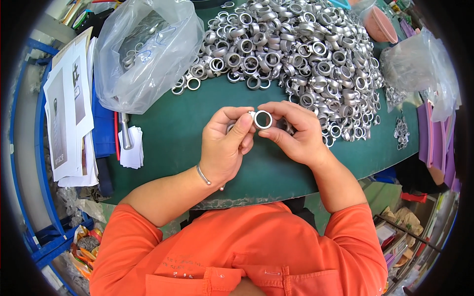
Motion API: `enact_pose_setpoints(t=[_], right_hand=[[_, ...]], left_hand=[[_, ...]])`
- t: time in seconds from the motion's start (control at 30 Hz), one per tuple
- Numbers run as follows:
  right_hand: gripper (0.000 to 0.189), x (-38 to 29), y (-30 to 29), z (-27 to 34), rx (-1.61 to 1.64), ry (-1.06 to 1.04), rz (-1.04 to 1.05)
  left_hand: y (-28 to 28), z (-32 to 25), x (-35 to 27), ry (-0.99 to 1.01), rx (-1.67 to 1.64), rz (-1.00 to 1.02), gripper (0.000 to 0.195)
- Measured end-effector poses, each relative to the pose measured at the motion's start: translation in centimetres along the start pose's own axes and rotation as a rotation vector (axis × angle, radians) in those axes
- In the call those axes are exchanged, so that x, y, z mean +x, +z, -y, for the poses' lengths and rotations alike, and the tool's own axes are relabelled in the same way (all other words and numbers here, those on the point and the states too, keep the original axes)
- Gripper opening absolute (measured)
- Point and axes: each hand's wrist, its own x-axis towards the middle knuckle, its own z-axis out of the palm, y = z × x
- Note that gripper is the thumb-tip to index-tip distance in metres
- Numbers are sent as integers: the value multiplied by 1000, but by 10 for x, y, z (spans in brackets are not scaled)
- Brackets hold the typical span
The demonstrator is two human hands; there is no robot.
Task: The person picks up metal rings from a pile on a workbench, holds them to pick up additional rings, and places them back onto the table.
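Between my two hands, a metal ring with a small lug [263, 119] is held up above the green table, its round opening facing me. My left hand [230, 138] pinches the lug side between thumb and fingers, and a second ring [230, 127] shows partly behind that thumb. The thumb and forefinger of my right hand [296, 131] grip the rim from the other side. Another ring [284, 125] is tucked in the right palm, mostly hidden by the fingers. A large heap of similar metal rings [296, 48] lies just beyond my hands.
A clear plastic bag [148, 74] with some rings inside stands at the left. Near it lie a metal-handled tool [126, 133], white paper slips [132, 150] and printed sheets [68, 111]. Small metal parts [401, 131], another plastic bag [418, 63] and a pink basket [379, 25] are at the right.
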Motion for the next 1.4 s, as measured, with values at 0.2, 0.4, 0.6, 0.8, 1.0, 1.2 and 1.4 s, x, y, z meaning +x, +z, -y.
enact_pose_setpoints(t=[0.2, 0.4, 0.6, 0.8, 1.0, 1.2, 1.4], right_hand=[[31, -1, -2, -1, 18, 11, 54], [23, 0, 1, -1, 35, -12, 88], [24, 8, 3, 11, 544, 366, -39], [32, 114, 43, 68, 552, 338, 92], [21, 159, 6, 48, -523, -141, -84], [23, 102, -10, 8, -1201, -65, 45], [13, 64, -17, 6, -265, -116, -15]], left_hand=[[1, -1, -1, 74, 83, 66, 14], [-2, -1, -4, 93, 93, 55, 12], [5, -1, 0, -149, -116, -122, 19], [-1, -2, -1, -203, -116, -88, 18], [0, -2, -2, -245, -134, -83, 19], [-2, 3, -3, -250, -122, -37, 19], [-3, 2, -3, -241, -129, -46, 20]])
